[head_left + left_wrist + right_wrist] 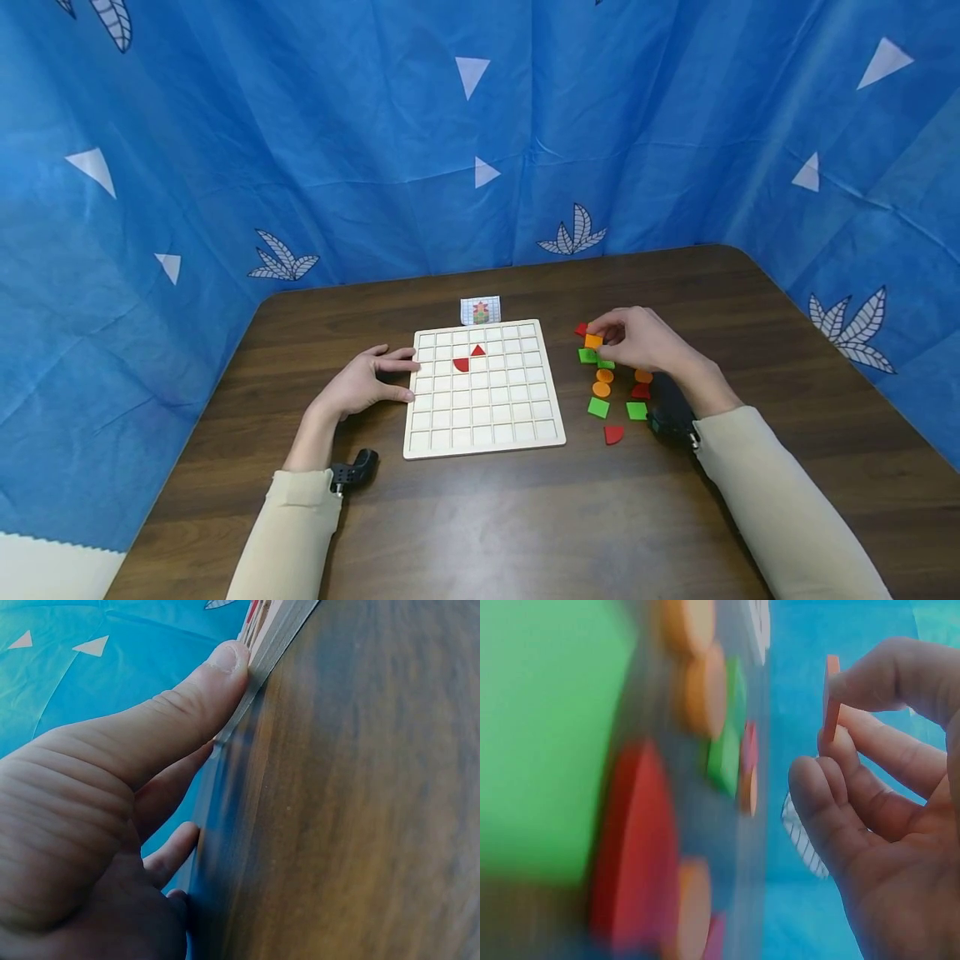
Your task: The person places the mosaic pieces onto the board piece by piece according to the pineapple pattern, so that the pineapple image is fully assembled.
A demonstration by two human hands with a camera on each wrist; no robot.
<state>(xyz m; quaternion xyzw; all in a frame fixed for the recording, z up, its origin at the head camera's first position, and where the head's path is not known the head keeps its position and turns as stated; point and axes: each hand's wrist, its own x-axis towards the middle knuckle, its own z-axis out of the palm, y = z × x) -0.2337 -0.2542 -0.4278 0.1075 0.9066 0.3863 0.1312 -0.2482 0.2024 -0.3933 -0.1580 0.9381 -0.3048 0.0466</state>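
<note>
The right hand [637, 337] pinches an orange square tile [593, 341] between thumb and fingertips just above the loose coloured tiles [607, 387] beside the wooden grid board [483, 387], while the left hand [367, 383] rests open, fingers straight against the board's left edge.

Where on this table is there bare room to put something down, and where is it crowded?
Bare wood lies along the near table edge between the two sleeves, and at the far left corner behind the left hand. Most squares of the grid board are free too. It is crowded right of the board, where loose coloured pieces cluster under the right hand, which pinches an orange piece.
</note>
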